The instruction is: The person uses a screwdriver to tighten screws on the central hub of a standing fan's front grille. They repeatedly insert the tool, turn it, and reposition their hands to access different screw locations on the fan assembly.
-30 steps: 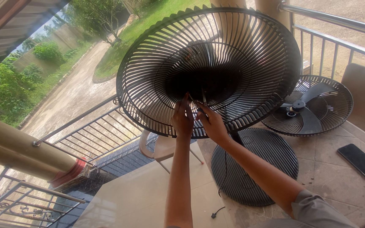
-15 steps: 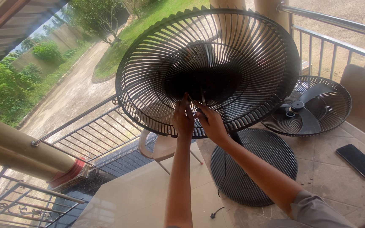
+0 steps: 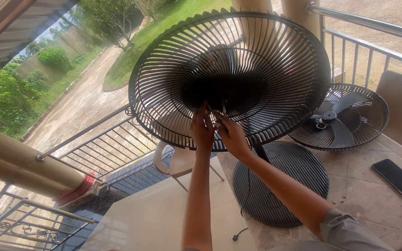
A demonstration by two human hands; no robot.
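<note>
- I had both hands raised to the black fan guard [image 3: 231, 76], which stood upright directly above and ahead of them.
- My left hand [image 3: 202, 130] pressed against the guard's lower ribs just under the dark centre hub [image 3: 224, 93], fingers curled in; whether it pinched anything I could not tell.
- My right hand [image 3: 231, 137] sat touching the left one, fingers closed around a thin dark tool [image 3: 220, 122] aimed up at the hub.
- Below my right forearm lay a flat round grille [image 3: 284, 186] on the tiled floor [image 3: 368, 200].
- Further right of my hands rested a second guard half [image 3: 345, 118] with the fan blades [image 3: 333, 122] inside it.
- A dark phone [image 3: 396, 176] lay on the floor, well off to the right.
- A white plastic chair [image 3: 177, 160] stood just below-left of my left hand, near the railing [image 3: 98, 148].
</note>
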